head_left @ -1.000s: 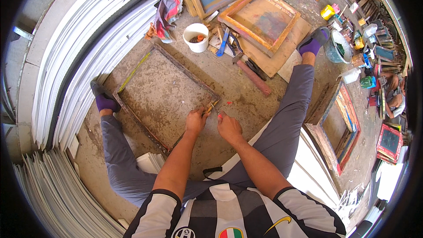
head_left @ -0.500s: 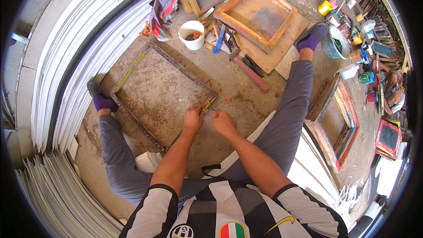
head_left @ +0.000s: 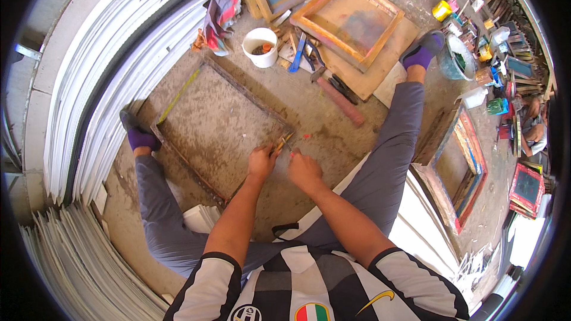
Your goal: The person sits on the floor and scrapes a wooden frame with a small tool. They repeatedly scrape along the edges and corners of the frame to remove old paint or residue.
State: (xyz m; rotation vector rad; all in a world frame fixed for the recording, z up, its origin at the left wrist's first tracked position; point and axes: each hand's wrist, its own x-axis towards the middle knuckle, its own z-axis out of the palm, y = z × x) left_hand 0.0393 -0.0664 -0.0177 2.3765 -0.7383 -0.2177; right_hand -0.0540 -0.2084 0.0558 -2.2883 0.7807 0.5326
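Barely shifted since before — left hand gripping pliers at frame corner, right hand loosely curled (holding nothing discernible) — most edges untouched.

The frame lies on the floor. Beyond it stands a bucket; sheets stack to its left; both hands meet at its near-right corner.

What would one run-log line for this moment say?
left hand: on frame corner | right hand: beside it, floor | small tool: at corner | white bucket: beyond
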